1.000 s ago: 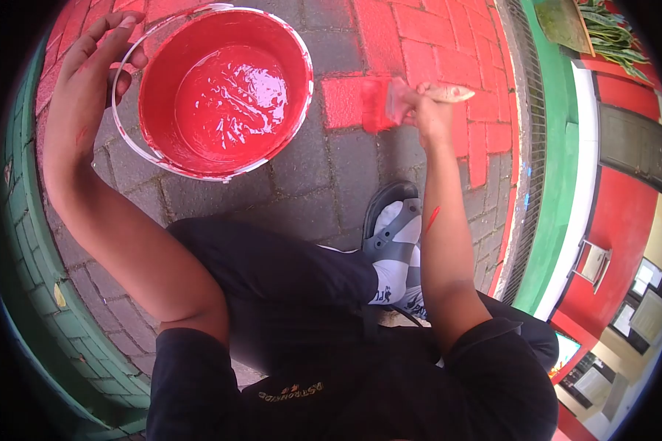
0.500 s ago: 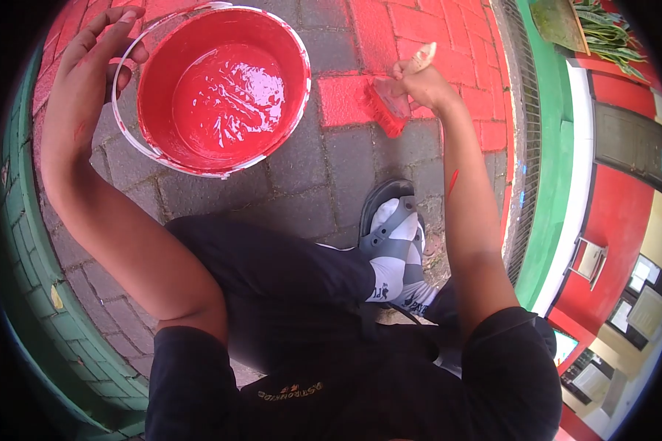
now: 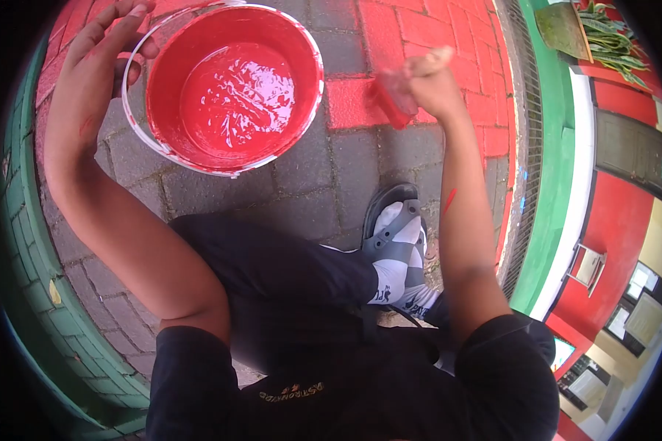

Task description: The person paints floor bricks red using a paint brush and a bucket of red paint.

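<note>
A round bucket [image 3: 235, 88] with red paint in it and a smeared white rim is at the upper left. My left hand [image 3: 107, 59] is at its left side, fingers bent around the wire handle [image 3: 130, 110]. On the right, my right hand [image 3: 430, 84] grips a paintbrush [image 3: 396, 99] by its pale handle; motion blurs it. The brush's red bristles are over the edge of a red-painted paver [image 3: 349, 103]. Bare grey pavers [image 3: 353, 158] lie below that. A red paint streak marks my right forearm.
My sandalled foot [image 3: 397, 235] rests on the pavers below the brush. A drain grate [image 3: 526, 147] runs along the right, beside a green strip [image 3: 555, 169]. A green low wall [image 3: 33, 250] curves along the left. Potted plants [image 3: 614, 44] stand at the upper right.
The bucket has shifted slightly right in view. My right hand and the brush have moved a little right, and the brush is now blurred.
</note>
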`<action>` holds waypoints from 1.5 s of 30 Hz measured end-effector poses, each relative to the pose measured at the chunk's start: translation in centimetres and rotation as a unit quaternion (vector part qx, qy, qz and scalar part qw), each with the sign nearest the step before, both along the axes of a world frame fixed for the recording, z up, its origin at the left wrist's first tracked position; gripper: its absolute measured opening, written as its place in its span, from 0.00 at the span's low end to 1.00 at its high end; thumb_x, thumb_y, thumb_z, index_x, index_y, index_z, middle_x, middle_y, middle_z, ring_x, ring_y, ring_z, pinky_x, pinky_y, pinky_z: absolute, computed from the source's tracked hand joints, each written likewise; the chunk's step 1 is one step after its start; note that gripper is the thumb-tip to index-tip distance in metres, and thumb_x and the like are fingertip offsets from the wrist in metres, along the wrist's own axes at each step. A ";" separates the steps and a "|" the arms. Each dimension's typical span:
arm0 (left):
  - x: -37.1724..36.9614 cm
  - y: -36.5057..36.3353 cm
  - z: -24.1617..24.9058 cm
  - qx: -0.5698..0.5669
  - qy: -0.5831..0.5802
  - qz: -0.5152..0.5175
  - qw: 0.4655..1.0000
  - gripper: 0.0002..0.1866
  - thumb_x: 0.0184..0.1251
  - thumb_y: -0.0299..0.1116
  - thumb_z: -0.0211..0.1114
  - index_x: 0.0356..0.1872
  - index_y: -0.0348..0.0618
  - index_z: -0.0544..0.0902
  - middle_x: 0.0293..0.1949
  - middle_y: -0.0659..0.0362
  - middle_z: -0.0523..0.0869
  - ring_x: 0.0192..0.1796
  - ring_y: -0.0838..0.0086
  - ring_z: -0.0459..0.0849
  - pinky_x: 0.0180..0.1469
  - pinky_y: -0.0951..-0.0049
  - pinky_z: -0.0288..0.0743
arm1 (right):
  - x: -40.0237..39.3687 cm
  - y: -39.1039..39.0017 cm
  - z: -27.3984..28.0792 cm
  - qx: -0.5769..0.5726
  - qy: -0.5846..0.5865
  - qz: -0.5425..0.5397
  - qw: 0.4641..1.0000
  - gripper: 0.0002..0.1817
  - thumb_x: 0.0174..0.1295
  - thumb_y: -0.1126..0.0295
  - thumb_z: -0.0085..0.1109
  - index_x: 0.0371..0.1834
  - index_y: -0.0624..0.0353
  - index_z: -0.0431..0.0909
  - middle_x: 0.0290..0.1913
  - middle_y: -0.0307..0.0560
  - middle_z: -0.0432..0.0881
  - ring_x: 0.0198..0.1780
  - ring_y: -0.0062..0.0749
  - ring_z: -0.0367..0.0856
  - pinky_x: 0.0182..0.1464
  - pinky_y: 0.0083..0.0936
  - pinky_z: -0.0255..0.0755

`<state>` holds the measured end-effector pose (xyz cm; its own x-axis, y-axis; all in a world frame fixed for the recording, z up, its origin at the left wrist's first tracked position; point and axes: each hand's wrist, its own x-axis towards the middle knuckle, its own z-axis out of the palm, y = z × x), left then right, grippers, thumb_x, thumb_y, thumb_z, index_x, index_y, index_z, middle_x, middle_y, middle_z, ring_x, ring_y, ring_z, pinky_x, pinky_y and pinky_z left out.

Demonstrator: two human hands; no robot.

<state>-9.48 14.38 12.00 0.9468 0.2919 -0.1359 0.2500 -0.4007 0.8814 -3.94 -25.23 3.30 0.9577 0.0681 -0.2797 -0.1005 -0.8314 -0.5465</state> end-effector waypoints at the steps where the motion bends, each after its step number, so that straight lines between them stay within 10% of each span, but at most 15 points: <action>1: 0.0 0.0 -0.1 -0.005 0.002 -0.001 1.000 0.19 0.73 0.45 0.57 0.58 0.48 0.80 0.29 0.68 0.79 0.29 0.87 0.67 0.33 0.85 0.58 | -0.2 -0.6 0.0 0.058 -0.011 -0.055 0.997 0.12 0.46 0.78 0.62 0.20 0.54 0.66 0.21 0.34 0.72 0.25 0.23 0.74 0.25 0.29 0.68; 4: 0.2 0.2 -0.4 -0.003 0.000 -0.007 1.000 0.19 0.73 0.45 0.57 0.58 0.47 0.80 0.30 0.68 0.79 0.28 0.87 0.67 0.33 0.85 0.57 | -1.5 -1.8 -2.0 0.227 0.055 -0.137 0.963 0.14 0.45 0.79 0.62 0.20 0.50 0.64 0.22 0.29 0.69 0.25 0.19 0.72 0.22 0.25 0.65; 14: 0.5 0.3 -0.7 -0.004 -0.010 -0.018 1.000 0.19 0.74 0.43 0.55 0.58 0.46 0.79 0.29 0.68 0.78 0.28 0.87 0.66 0.31 0.85 0.56 | -0.8 -1.5 -2.2 0.228 0.131 -0.126 0.956 0.09 0.50 0.80 0.57 0.20 0.55 0.69 0.21 0.33 0.72 0.22 0.19 0.70 0.21 0.23 0.62; 25: 0.7 -0.2 -0.8 -0.007 0.009 -0.008 1.000 0.20 0.73 0.45 0.56 0.59 0.49 0.80 0.31 0.69 0.78 0.28 0.88 0.65 0.30 0.86 0.54 | 0.7 0.0 -2.5 -0.037 -0.022 0.008 0.999 0.05 0.48 0.76 0.56 0.21 0.55 0.69 0.20 0.32 0.70 0.26 0.20 0.69 0.27 0.25 0.64; 38: 0.6 0.2 -0.7 0.003 0.005 0.004 1.000 0.19 0.73 0.45 0.57 0.58 0.50 0.81 0.30 0.69 0.78 0.30 0.88 0.67 0.31 0.85 0.55 | 1.8 0.8 -1.8 0.017 0.080 0.108 0.991 0.06 0.50 0.76 0.54 0.20 0.54 0.68 0.21 0.33 0.72 0.26 0.20 0.70 0.28 0.24 0.65; 40: 0.6 0.6 -0.9 -0.006 0.002 -0.012 1.000 0.19 0.73 0.45 0.57 0.58 0.50 0.81 0.30 0.69 0.78 0.30 0.88 0.67 0.31 0.85 0.55 | 1.1 0.8 -0.9 0.141 0.139 -0.039 0.979 0.09 0.50 0.77 0.56 0.19 0.52 0.67 0.21 0.31 0.70 0.26 0.17 0.71 0.26 0.21 0.64; 45: 0.8 0.6 -1.1 0.000 -0.011 0.001 1.000 0.19 0.72 0.45 0.57 0.58 0.50 0.81 0.30 0.69 0.78 0.29 0.88 0.67 0.31 0.85 0.55 | -0.9 -0.5 -2.9 0.122 0.026 -0.012 0.992 0.12 0.50 0.79 0.60 0.21 0.51 0.67 0.22 0.30 0.72 0.26 0.16 0.74 0.23 0.21 0.67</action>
<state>-8.72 15.01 10.92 0.9488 0.2940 -0.1153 0.2318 -0.4002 0.8866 -4.86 -25.70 0.36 0.9443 0.1171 -0.3074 -0.1523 -0.6727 -0.7241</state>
